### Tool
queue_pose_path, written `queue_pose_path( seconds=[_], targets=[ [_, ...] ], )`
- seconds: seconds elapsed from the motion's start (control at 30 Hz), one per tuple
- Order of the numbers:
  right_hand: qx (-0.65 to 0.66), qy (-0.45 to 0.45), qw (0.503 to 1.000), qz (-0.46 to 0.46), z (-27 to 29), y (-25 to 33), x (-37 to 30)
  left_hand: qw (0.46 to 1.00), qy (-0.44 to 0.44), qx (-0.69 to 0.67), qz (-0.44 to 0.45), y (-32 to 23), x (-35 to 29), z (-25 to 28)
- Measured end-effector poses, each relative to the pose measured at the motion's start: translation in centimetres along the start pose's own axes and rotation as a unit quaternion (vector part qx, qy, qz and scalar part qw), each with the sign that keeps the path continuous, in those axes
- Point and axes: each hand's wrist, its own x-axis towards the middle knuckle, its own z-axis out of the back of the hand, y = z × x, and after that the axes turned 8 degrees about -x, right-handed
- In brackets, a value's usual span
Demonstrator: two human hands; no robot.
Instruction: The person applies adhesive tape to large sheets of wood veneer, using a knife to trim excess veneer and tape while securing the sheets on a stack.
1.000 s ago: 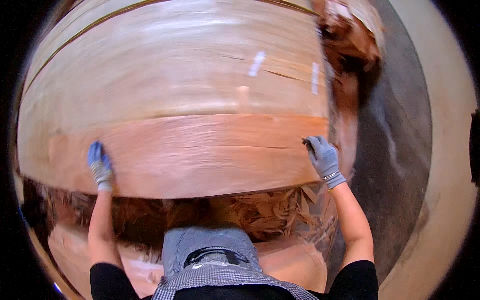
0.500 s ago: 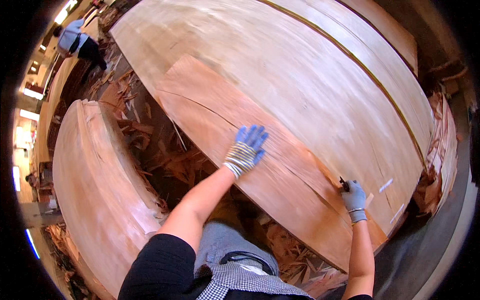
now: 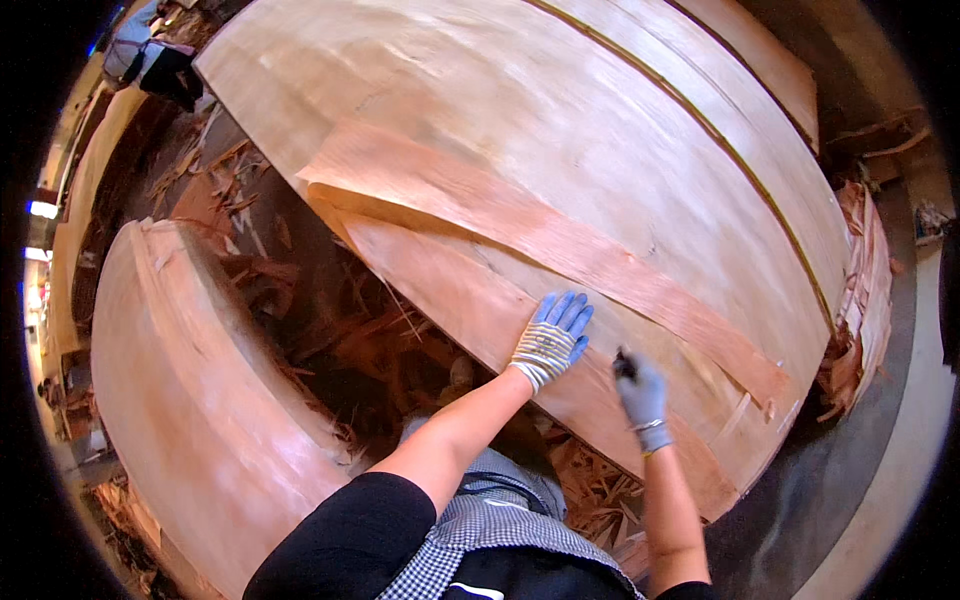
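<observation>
My left hand (image 3: 555, 335), in a striped glove with blue fingers, lies flat with fingers spread on a lower piece of reddish wood veneer (image 3: 430, 268). To its right, my right hand (image 3: 643, 395) in a grey glove is closed round a small dark tool (image 3: 625, 363), perhaps a knife; blur hides its shape. Beyond both hands lies a long reddish veneer strip (image 3: 600, 255), apart from the lower piece along most of its length and curled up at its left end. Pale veneer shows in the gap. Both pieces rest on a broad stack of pale veneer sheets (image 3: 620, 130).
Another veneer stack (image 3: 190, 370) stands on the left. Between the stacks, torn veneer scraps (image 3: 330, 310) litter the floor. A ragged bundle of veneer (image 3: 865, 290) is at the right end. A person in dark trousers (image 3: 170, 75) is at the far left.
The cracked reddish sheet has parted in two, its far strip shifted away and lifted at the left end. My left hand has slid right; my right hand has moved left with the dark tool.
</observation>
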Motion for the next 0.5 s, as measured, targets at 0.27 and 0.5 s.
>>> queue_pose_path(
  seconds=[0.27,0.5],
  targets=[
    [0.013,0.021,0.980,-0.197,-6.7,-1.7,-5.5,0.992,-0.006,-0.122,0.004,3.4,0.7,4.2],
    [0.000,0.024,0.982,-0.188,-6.9,-1.4,-5.3,0.870,-0.020,0.413,0.269,24.3,0.0,21.0]
  ],
)
